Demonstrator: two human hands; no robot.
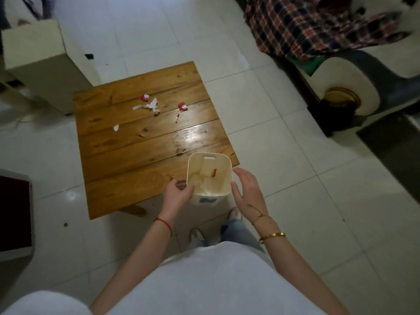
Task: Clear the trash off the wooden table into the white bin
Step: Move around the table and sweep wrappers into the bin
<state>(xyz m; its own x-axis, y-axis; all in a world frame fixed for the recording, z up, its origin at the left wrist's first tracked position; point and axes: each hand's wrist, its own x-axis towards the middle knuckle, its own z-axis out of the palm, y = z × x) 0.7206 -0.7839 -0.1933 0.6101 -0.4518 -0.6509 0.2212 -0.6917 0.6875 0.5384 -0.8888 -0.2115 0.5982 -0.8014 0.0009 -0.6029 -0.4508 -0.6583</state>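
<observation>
Left hand (177, 193) clamped on white bin (223, 176)'s rim; right hand (247, 189) spread apart beside; paper scraps inside.

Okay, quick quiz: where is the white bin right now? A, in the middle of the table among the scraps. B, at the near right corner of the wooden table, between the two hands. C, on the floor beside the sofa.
B: the white bin sits at the wooden table's near right corner, with the left hand and right hand on either side.
</observation>
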